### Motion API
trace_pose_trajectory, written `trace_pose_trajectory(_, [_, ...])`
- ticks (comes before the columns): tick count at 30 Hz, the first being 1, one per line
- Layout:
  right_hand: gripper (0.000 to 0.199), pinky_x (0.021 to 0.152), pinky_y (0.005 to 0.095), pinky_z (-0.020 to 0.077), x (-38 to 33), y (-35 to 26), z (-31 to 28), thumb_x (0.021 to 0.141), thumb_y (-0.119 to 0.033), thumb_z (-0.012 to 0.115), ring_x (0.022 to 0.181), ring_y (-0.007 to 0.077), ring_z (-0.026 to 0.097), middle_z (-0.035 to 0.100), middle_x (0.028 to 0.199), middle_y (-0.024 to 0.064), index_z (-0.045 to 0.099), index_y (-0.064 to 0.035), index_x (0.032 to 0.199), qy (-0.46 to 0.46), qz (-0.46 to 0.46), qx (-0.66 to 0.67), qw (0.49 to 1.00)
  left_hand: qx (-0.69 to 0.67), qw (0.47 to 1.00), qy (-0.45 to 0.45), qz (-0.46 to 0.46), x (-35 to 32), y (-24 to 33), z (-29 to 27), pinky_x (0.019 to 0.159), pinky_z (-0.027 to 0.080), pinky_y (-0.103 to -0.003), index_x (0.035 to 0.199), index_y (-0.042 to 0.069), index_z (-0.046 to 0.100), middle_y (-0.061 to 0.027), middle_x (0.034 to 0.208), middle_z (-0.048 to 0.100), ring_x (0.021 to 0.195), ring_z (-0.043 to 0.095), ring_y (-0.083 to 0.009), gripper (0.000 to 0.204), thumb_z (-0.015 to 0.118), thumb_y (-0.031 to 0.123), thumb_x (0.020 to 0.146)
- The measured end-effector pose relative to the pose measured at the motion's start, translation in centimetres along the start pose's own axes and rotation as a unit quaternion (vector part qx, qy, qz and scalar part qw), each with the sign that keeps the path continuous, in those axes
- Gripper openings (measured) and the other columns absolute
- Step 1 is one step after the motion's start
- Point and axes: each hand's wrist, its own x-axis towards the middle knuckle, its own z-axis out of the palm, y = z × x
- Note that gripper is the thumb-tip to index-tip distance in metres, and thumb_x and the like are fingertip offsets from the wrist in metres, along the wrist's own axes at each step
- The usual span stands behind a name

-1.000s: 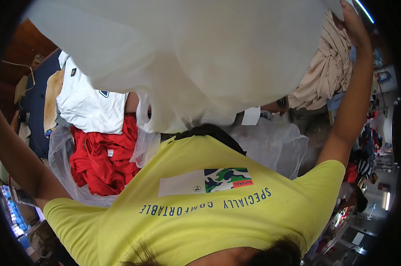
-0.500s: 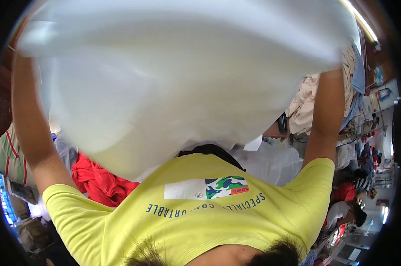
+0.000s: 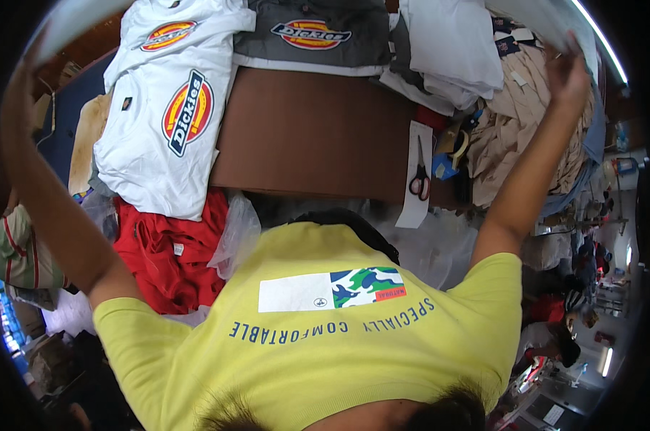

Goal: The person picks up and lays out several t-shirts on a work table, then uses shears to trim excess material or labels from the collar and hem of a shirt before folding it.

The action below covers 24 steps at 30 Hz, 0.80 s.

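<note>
We hold a pale sheet point(image 3: 547, 21) overhead, right hand point(image 3: 569, 72) pinching its edge, left hand's grip unseen; the brown counter point(image 3: 318, 133) lies bare, nothing laid yet.

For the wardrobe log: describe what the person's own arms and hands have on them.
Both arms are bare from short yellow T-shirt sleeves: the left sleeve and the right sleeve. No gloves, watch or rings show on the right hand. The left hand is cut off at the picture's rim.
</note>
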Motion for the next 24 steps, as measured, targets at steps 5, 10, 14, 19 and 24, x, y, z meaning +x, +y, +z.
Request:
trace_pose_trajectory(5, [0.024,0.078,0.041,0.0527,-16.0,11.1,-7.4,0.084,-0.001,0.045,0.096,0.0285,0.056,0.055,0.108,0.016,0.052,-0.0027,0.106,0.042,0.206,0.044,0.977,-0.126,0.963,-0.058,-0.23,-11.8,-6.3,8.7,0.082,0.047,-0.026,0.118,0.002,0.051,-0.0089,0.113,0.054,0.098,0.056,-0.0152,0.036,0.042,0.004,0.083])
trace_pose_trajectory(10, [0.021,0.067,0.0366,0.0503,-30.3,19.5,-10.9,0.078,0.005,0.04,0.08,0.0236,0.057,0.055,0.093,0.0123,0.049,-0.0074,0.093,0.182,0.342,-0.014,0.922,-0.321,0.814,-0.04,-0.483,-26.0,-13.9,15.3,0.076,0.052,-0.031,0.109,0.006,0.052,-0.0094,0.106,0.057,0.091,0.059,-0.0172,0.031,0.054,-0.004,0.079])
trace_pose_trajectory(14, [0.021,0.073,0.0336,0.0516,-35.4,21.3,-10.3,0.079,0.006,0.041,0.076,0.0186,0.056,0.055,0.091,0.0105,0.047,-0.004,0.097,0.207,0.397,-0.113,0.887,-0.359,0.777,-0.058,-0.515,-31.8,-15.0,15.5,0.082,0.051,-0.035,0.111,0.001,0.046,-0.0138,0.108,0.056,0.099,0.057,-0.022,0.029,0.053,0.0,0.083])
trace_pose_trajectory(19, [0.024,0.075,0.036,0.0517,-35.8,21.9,-10.6,0.08,0.002,0.039,0.069,0.0149,0.052,0.053,0.084,0.0067,0.047,-0.0053,0.101,0.186,0.42,-0.165,0.873,-0.287,0.772,0.018,-0.567,-30.6,-12.1,16.1,0.07,0.05,-0.029,0.109,0.001,0.051,-0.0122,0.103,0.058,0.09,0.059,-0.0187,0.032,0.058,0.02,0.084])
trace_pose_trajectory(24, [0.029,0.065,0.0333,0.0527,-34.1,22.9,-9.0,0.084,-0.008,0.054,0.077,0.0175,0.056,0.056,0.091,0.0103,0.041,-0.0074,0.109,0.205,0.404,-0.271,0.849,-0.073,0.862,-0.028,-0.502,-29.8,-12.5,18.9,0.054,0.046,-0.022,0.106,0.0,0.055,-0.0062,0.085,0.061,0.066,0.058,-0.0108,0.042,0.071,0.025,0.075])
